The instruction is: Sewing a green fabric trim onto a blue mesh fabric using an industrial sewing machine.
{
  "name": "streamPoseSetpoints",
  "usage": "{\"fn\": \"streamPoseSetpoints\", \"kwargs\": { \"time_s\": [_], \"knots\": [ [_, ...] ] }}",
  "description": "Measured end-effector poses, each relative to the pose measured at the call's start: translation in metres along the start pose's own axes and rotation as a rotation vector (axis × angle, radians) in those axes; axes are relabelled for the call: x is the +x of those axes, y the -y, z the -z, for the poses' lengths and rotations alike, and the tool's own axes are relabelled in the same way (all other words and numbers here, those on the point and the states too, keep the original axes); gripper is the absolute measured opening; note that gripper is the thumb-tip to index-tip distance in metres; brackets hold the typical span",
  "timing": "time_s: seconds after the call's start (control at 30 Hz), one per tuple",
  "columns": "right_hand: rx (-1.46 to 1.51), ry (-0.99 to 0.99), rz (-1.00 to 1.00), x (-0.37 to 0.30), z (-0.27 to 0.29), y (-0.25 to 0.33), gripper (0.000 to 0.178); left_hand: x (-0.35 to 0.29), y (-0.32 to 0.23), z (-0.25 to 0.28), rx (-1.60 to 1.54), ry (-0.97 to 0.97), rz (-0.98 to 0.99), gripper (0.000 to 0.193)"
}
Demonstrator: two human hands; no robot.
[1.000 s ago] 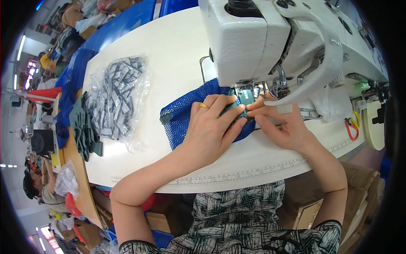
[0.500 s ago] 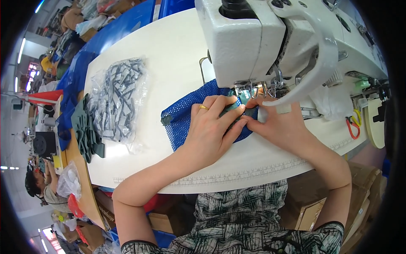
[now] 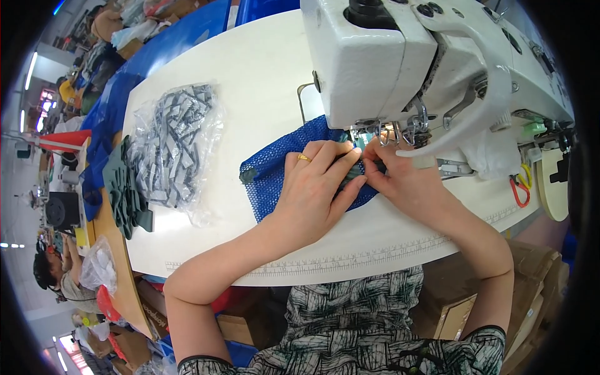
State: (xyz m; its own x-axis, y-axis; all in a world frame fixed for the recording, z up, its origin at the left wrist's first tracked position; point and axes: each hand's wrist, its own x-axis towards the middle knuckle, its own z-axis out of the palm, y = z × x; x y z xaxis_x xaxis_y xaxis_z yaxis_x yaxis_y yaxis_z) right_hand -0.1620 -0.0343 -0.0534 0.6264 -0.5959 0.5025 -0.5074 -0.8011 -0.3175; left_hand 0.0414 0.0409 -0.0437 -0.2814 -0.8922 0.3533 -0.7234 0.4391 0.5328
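Observation:
Blue mesh fabric (image 3: 265, 172) with a dark green strip lies on the white table, its far edge under the needle area of a white sewing machine (image 3: 369, 69). My left hand (image 3: 315, 181), a ring on one finger, presses down on the mesh with its fingers stretched toward the presser foot (image 3: 362, 132). Close by on the right, my right hand (image 3: 400, 178) pinches the edge of the fabric between thumb and fingers, just in front of the foot. The fingertips of both hands nearly meet and partly cover the strip.
Left of the mesh lies a clear plastic bag (image 3: 178, 147) of grey pieces. Dark green fabric pieces (image 3: 125, 194) are stacked at the table's left edge. Scissors (image 3: 520, 189) with red and yellow handles rest at the right. A printed ruler (image 3: 325, 261) runs along the near edge.
My right hand's fingers have drawn together into a tighter pinch near the presser foot. My left hand stays almost in place on the mesh. The view has shifted slightly.

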Motion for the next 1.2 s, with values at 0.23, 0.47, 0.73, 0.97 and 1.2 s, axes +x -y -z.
{"fn": "streamPoseSetpoints", "kwargs": {
  "time_s": [0.23, 0.47, 0.73, 0.97, 1.2],
  "knots": [
    [0.062, 0.063, -0.113, -0.006, 0.015, -0.009, 0.013, 0.0, 0.0, 0.001, 0.017, 0.019, -0.003, 0.037],
    [0.021, 0.051, 0.032, -0.003, 0.03, -0.023, 0.026, 0.001, 0.0, 0.002, 0.078, -0.007, -0.037, 0.036],
    [-0.383, 0.175, 0.118, -0.015, 0.013, -0.02, 0.045, 0.001, 0.0, -0.001, 0.11, -0.022, -0.051, 0.037],
    [-0.129, 0.083, 0.127, -0.011, 0.014, -0.018, 0.047, 0.0, 0.0, -0.002, 0.092, -0.024, -0.034, 0.036],
    [-0.108, 0.094, 0.102, -0.011, 0.017, -0.015, 0.051, -0.001, 0.0, -0.001, 0.108, -0.018, -0.042, 0.032]
  ]
}}
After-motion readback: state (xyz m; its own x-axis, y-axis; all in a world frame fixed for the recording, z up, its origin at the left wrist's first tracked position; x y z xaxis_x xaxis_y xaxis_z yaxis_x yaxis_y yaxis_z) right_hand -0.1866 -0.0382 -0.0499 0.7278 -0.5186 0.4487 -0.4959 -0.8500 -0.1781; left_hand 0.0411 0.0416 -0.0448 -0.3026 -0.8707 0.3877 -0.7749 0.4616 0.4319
